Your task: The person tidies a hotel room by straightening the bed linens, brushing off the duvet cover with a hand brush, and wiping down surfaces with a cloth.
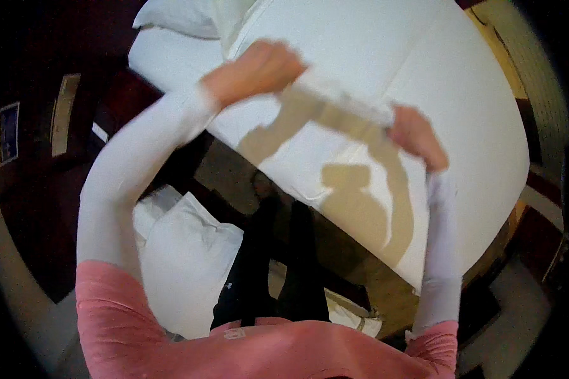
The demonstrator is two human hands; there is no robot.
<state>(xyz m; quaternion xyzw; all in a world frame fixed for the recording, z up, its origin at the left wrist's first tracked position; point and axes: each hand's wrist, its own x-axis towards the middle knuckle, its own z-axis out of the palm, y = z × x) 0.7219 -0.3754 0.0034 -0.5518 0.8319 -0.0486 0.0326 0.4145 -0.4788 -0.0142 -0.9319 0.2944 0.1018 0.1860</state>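
My left hand (261, 68) is raised over the near side of a bed, its fingers curled on the edge of a white sheet (344, 97). Lower and to the right, my right hand (416, 132) is closed on the same edge, which stretches blurred between both fists. Beneath them lies the white bedding on the mattress (464, 94), with the shadow of my arms and head on it. The fingertips of both hands are hidden or blurred.
A white pillow (178, 19) lies at the bed's upper left corner. More white pillows or linen (185, 265) sit beside my legs at the left. Dark furniture (38, 189) stands at the far left. My legs are close to the bed's near edge.
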